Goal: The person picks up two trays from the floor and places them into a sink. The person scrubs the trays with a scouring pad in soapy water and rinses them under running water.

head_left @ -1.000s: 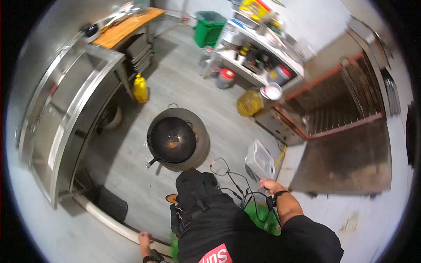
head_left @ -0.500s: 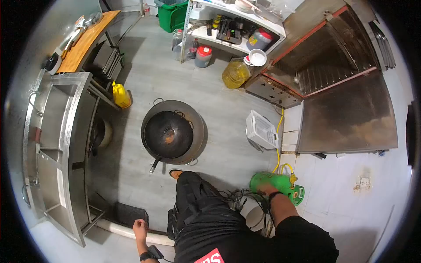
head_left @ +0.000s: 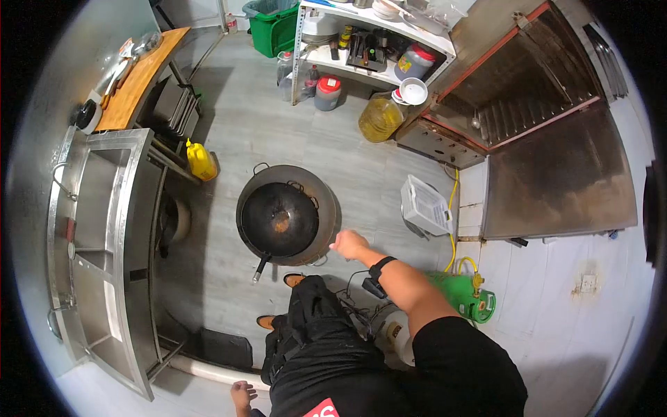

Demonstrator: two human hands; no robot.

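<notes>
A black wok with a single long handle sits inside a larger, wide metal pan on the floor. The pan has loop handles, and a brown patch shows in the wok's middle. My right hand is over the floor just right of the pan's edge, fingers closed; whether anything is in them is too small to tell. Low at the left, near the white pipe, my left hand hangs with fingers loosely apart and nothing in it.
A steel sink unit stands left, with a yellow bottle beside it. A white basket, a green gas cylinder with yellow hose, and cables lie right. Behind are a shelf, an oil jug and an oven cabinet.
My right hand has moved from beside the green cylinder forward and left to the pan's edge. My left hand is lower in view. A second shoe now shows.
</notes>
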